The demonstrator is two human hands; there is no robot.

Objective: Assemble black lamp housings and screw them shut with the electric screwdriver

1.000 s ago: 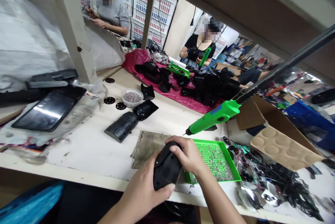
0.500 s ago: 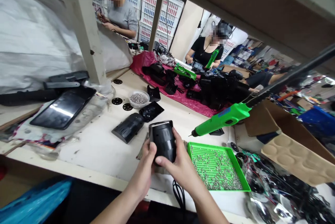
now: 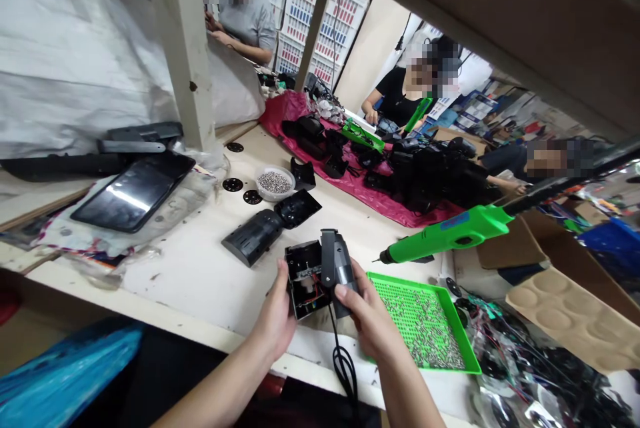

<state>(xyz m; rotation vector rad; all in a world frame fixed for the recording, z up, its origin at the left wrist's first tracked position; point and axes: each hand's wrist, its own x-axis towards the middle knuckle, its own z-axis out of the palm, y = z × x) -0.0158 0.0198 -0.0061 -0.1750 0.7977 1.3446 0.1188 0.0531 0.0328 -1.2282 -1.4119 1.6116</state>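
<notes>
A black plastic device housing (image 3: 303, 281) stands tilted with its hollow side towards me, wires and small parts showing inside. My left hand (image 3: 276, 318) grips it by the left edge, fingers mostly hidden behind. In my right hand (image 3: 373, 315) is a rounded black casing piece (image 3: 344, 268) with a flat strip along its side, right against the housing. I cannot tell whether the two are joined. A looped black cord (image 3: 344, 365) hangs below them. Beyond my hands lie another black casing shell (image 3: 253, 236) and a square black part (image 3: 299, 208).
A green electric screwdriver (image 3: 445, 235) hangs right of my hands, above a green tray (image 3: 473, 348) of screws. A bowl of small metal pieces (image 3: 275, 183) and black discs (image 3: 233, 185) lie farther back. A tablet (image 3: 133, 191) rests left. Co-workers sit across the bench.
The black device has been turned, so its open inside with wires now faces left hand's side. My hands have moved apart, one at each side of it. The view has shifted slightly.
</notes>
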